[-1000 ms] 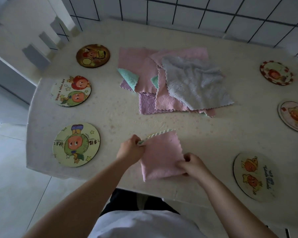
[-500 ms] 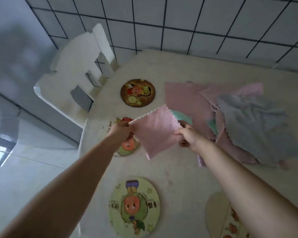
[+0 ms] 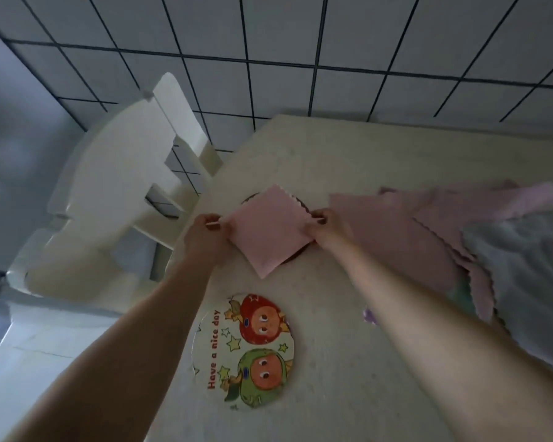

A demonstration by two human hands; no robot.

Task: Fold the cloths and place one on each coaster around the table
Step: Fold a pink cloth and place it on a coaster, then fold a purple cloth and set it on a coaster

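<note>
The big pale table [image 3: 348,346] fills the right side, with a white chair [image 3: 115,193] at its far left. A heap of loose cloths [image 3: 460,237], pink and grey, lies on the right. Near the front sits a round coaster [image 3: 243,352] that says "Have a nice day". Farther back, a folded pink cloth [image 3: 268,232] covers a dark coaster [image 3: 296,254]. The left hand [image 3: 206,231] pinches its left corner, and the right hand [image 3: 324,223] pinches its right corner.

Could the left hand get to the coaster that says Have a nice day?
Probably yes. The left hand pinches the folded pink cloth, but the "Have a nice day" coaster lies bare just nearer the person, with nothing between.
</note>
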